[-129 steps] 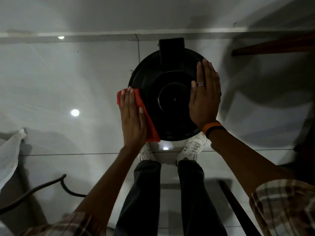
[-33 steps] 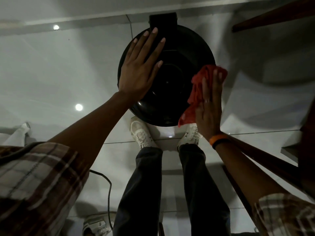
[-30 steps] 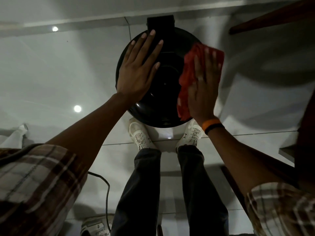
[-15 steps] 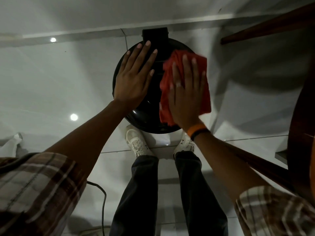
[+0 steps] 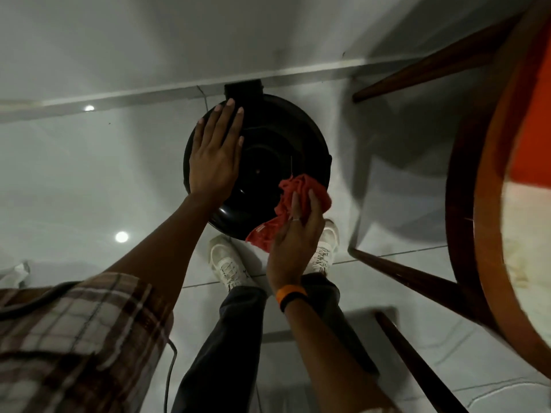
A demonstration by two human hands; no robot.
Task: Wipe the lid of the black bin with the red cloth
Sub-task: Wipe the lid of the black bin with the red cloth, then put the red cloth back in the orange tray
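Observation:
The round black bin lid is seen from straight above, with a square hinge block at its far edge by the wall. My left hand lies flat on the lid's left half, fingers together and pointing to the wall. My right hand holds the bunched red cloth at the lid's near right rim. Part of the cloth hangs over the rim towards my shoes.
A round wooden table with dark legs stands close on the right, and an orange item lies on it. My white shoes stand right behind the bin on the glossy white tiles. A dark cable and a white bag lie at the left.
My right hand has pulled the red cloth from the lid's middle right back to the near right rim, and the cloth is now bunched. My left hand's fingers have closed together on the lid.

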